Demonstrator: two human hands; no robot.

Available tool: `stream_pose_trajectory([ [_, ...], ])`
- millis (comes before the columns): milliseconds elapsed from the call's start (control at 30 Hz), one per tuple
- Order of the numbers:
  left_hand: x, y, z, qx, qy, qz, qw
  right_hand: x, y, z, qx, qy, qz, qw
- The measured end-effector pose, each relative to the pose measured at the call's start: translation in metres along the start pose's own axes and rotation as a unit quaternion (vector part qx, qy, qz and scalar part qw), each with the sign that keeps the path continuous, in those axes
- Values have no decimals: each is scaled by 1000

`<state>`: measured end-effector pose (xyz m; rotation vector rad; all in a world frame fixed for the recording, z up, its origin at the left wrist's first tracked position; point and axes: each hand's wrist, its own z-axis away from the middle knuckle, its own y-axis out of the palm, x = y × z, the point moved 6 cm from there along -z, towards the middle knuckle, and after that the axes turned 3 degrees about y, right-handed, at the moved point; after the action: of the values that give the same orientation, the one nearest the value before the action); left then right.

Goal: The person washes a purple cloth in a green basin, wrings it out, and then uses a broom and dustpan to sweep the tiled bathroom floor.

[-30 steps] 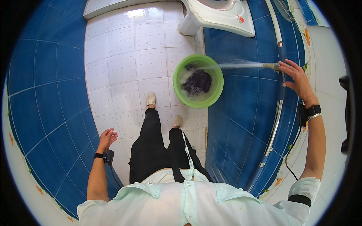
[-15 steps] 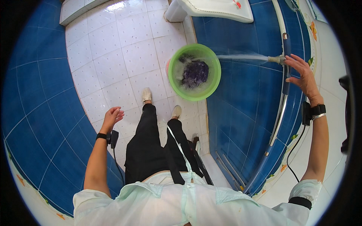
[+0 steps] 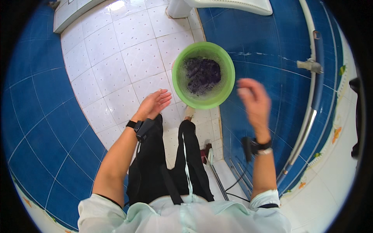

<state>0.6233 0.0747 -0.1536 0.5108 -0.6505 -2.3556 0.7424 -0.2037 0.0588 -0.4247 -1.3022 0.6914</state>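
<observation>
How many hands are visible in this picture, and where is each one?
2. The left hand is at the lower left of the green basin; the right hand, blurred, is at its lower right, before the blue tiled wall. Neither is hidden.

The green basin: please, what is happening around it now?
A person stands by the basin, which holds water and what looks like dark cloth. The left hand hovers near its lower left, the right hand, blurred, near its right; both look empty, and neither touches it. No steady stream leaves the tap.
</observation>
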Motion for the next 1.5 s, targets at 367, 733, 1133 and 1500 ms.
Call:
stream_pose_trajectory([
  [367, 87, 56, -144, -122, -125, 286, 942, -296, 201, -107, 12, 112, 157, 981],
  [733, 96, 84, -221, -18, -24, 171, 985, -202, 172, -54, 188, 48, -211, 958],
  [1133, 111, 102, -200, -21, -10, 164, 986, -285, 200, -117, 83, 70, 153, 982],
  [1500, 69, 91, -216, -1, -25, 64, 998, -278, 220, -107, 20, 73, 21, 997],
])
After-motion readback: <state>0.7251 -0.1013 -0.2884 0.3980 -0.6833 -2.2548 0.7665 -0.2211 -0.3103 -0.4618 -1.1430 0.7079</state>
